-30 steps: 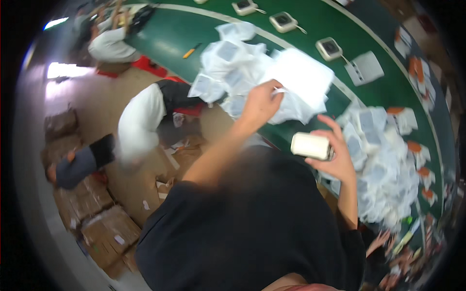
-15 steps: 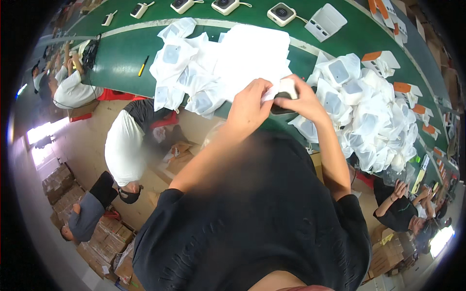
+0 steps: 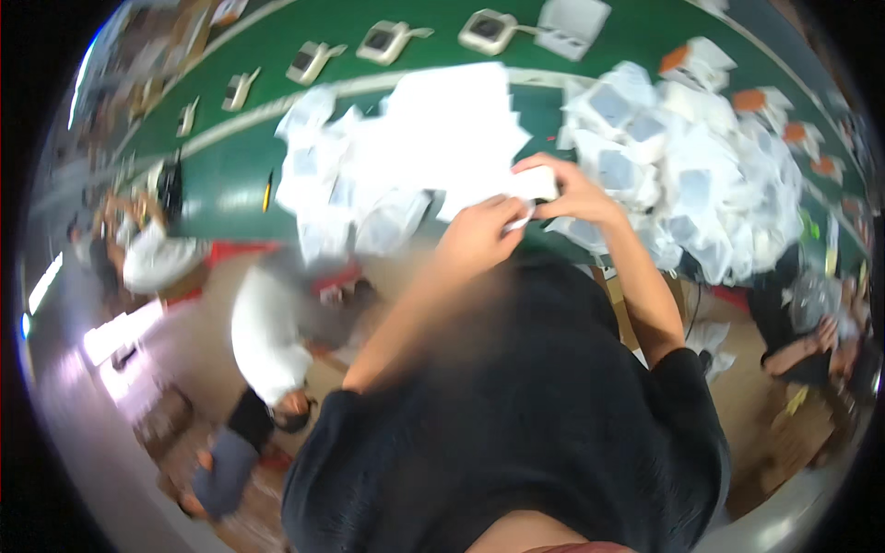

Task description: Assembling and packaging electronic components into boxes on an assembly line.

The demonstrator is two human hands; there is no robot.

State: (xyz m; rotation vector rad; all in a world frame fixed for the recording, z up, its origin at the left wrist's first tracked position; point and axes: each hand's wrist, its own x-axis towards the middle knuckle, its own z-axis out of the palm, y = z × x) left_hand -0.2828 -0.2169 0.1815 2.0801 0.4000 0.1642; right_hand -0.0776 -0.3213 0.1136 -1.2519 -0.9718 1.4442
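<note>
My right hand (image 3: 585, 198) is closed around a small cream-white boxy device (image 3: 539, 183), its fingers over the far side and thumb on the near side. Close by on the left, my left hand (image 3: 481, 232) is pinched on a narrow white strap (image 3: 524, 217) next to the device; where the strap joins is hidden. Just beyond both hands lies a stack of thin white sheets or bags (image 3: 447, 120). Devices wrapped in white bags (image 3: 309, 175) sit left of that stack. A larger heap of wrapped devices (image 3: 696, 180) rises to the right.
On the green belt (image 3: 544, 106), unwrapped cream devices with straps (image 3: 383, 42) stand in a row, beside an open white box (image 3: 572, 26). White-and-orange cartons (image 3: 696, 64) line the right. A yellow-black pen-like tool (image 3: 267, 194) lies left. Co-workers (image 3: 267, 332) sit at both sides.
My right hand has turned the device, so its dark face no longer shows. The left hand has shifted slightly down beside it, and a white strap now shows. The whole view has tilted.
</note>
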